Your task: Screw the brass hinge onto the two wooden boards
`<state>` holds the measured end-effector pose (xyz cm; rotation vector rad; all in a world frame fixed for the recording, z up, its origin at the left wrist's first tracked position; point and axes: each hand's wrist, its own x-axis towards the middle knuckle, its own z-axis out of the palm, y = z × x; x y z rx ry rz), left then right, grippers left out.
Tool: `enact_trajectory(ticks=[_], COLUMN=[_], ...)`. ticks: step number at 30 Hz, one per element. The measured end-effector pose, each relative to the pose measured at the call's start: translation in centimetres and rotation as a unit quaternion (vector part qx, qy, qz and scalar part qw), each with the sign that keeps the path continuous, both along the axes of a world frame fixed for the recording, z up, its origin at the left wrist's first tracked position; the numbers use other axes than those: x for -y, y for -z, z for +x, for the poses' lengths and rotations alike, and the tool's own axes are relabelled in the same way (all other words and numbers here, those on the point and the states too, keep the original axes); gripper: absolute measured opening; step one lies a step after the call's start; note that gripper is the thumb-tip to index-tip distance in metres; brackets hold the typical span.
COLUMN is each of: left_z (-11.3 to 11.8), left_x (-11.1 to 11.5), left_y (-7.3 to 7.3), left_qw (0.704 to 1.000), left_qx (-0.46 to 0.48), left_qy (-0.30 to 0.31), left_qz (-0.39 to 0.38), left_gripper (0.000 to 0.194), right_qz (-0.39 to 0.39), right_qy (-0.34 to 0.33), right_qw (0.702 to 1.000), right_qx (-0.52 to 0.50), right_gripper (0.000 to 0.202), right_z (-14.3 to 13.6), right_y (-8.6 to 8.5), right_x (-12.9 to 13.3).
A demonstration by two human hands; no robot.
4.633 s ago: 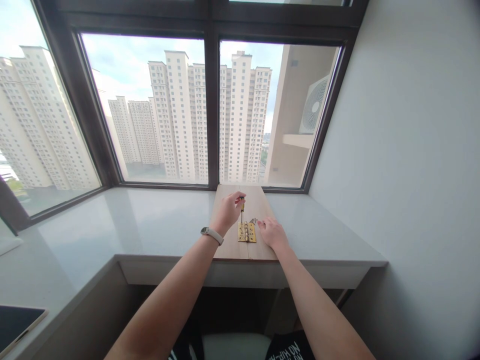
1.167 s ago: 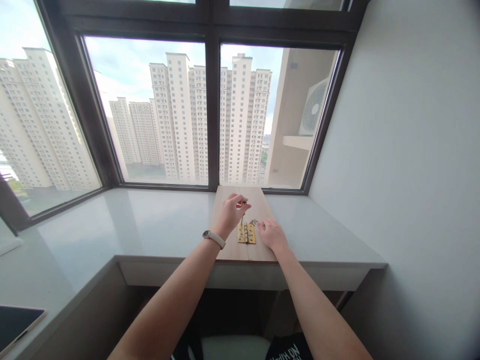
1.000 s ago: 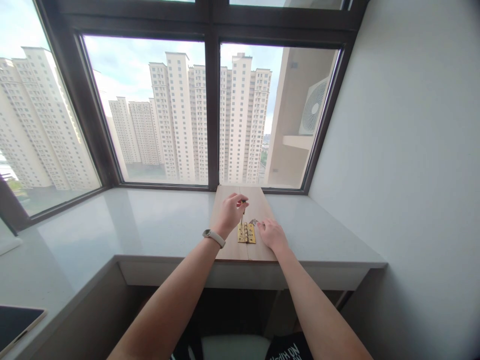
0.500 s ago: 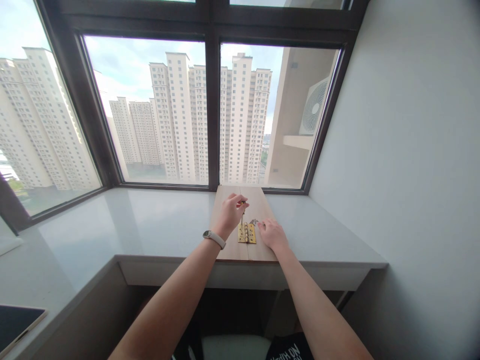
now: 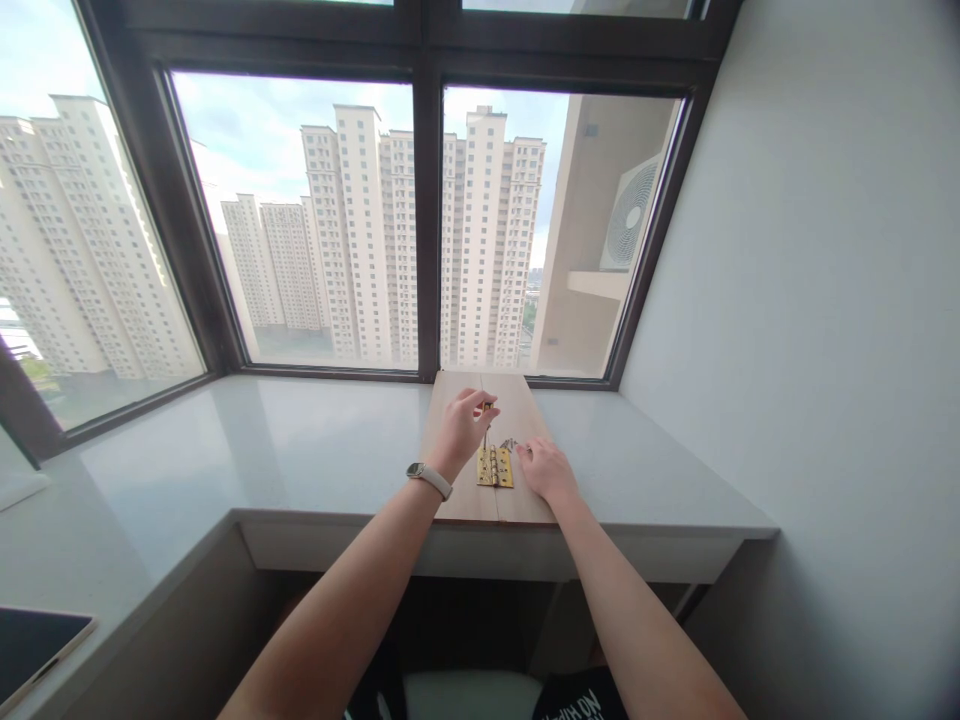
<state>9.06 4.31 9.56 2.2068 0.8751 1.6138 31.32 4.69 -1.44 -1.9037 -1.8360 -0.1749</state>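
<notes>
My left hand (image 5: 463, 428) is closed on the handle of a small screwdriver (image 5: 487, 432), held upright. Its thin shaft points down at the upper left part of a brass hinge (image 5: 495, 468); I cannot make out the tip. The hinge lies opened flat across the seam between two pale wooden boards (image 5: 466, 498). Just beyond the hinge sits a small pile of screws (image 5: 509, 444). My right hand (image 5: 548, 468) rests on the right board beside the hinge and screws, fingers lying outstretched, with nothing visible in it.
The boards lie on a white window counter (image 5: 337, 440), reaching from its front edge to the window frame (image 5: 427, 250). A white wall (image 5: 810, 300) rises at the right. At the lower left a dark-screened tablet-like device (image 5: 41, 645) lies on the counter.
The fingers of my left hand have shifted slightly on the screwdriver handle. My right hand, the hinge and the screws look the same; the view has moved very slightly.
</notes>
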Motion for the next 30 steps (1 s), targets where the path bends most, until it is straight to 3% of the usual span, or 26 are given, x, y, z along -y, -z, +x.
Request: enact_trajectory(ticks=[9,22,30], left_z=[0.22,0.15,0.24], left_x=[-0.33,-0.5,-0.5], left_y=[-0.06,0.26,-0.05], left_qw=[1.0,0.999,1.0], left_qx=[0.002,0.004,-0.01], left_qy=[0.0,-0.034,-0.008], left_qz=[0.007,0.017,0.014], left_gripper=[0.024,0.018,0.023], right_qz=[-0.001,-0.006,0.003], right_qy=[0.002,0.006,0.005], right_qw=[1.0,1.0,1.0], right_qx=[0.004,0.009,0.018], right_gripper=[0.047,0.045,0.046], right_z=[0.0,-0.2,-0.16], right_y=[0.06,-0.24,-0.15], right_x=[-0.07,0.2,0.2])
